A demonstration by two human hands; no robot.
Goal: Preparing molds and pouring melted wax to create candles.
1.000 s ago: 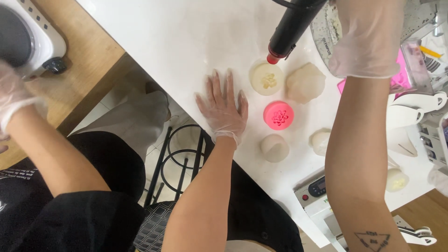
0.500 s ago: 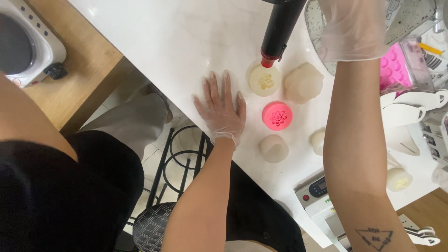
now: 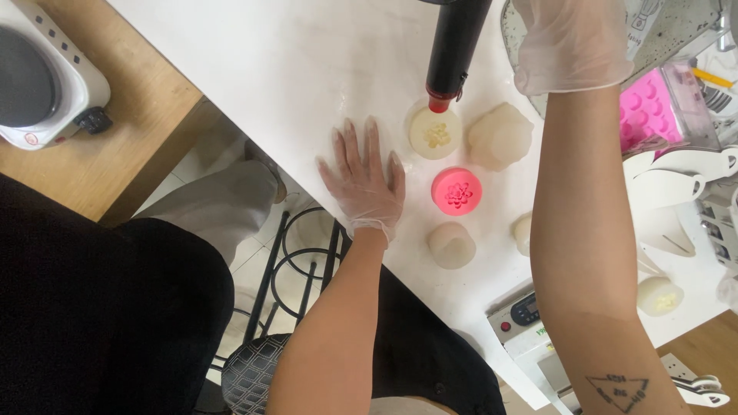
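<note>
My left hand [image 3: 364, 183], in a thin clear glove, lies flat on the white table [image 3: 307, 69] with fingers spread and holds nothing. My gloved right hand [image 3: 573, 42] is at the top edge and grips a black heat gun [image 3: 455, 46]; the grip itself is mostly cut off. The gun's red nozzle points down at a round cream mould with a flower centre [image 3: 436, 132]. Beside it sits a lumpy white mould [image 3: 501, 136]. Below lie a round pink mould [image 3: 457, 190] and a small white one [image 3: 451, 244].
Another person in black [image 3: 100, 307] stands at the left. A white hot plate [image 3: 42, 73] sits on a wooden counter. A digital scale [image 3: 526, 313], a pink silicone tray [image 3: 649, 111] and more small white moulds [image 3: 659, 295] lie at the right. A metal stool [image 3: 292, 253] stands below.
The other person's gloved hand and forearm at the left have gone from view. The heat gun has swung more upright, with its nozzle still over the cream mould. My left hand stays flat.
</note>
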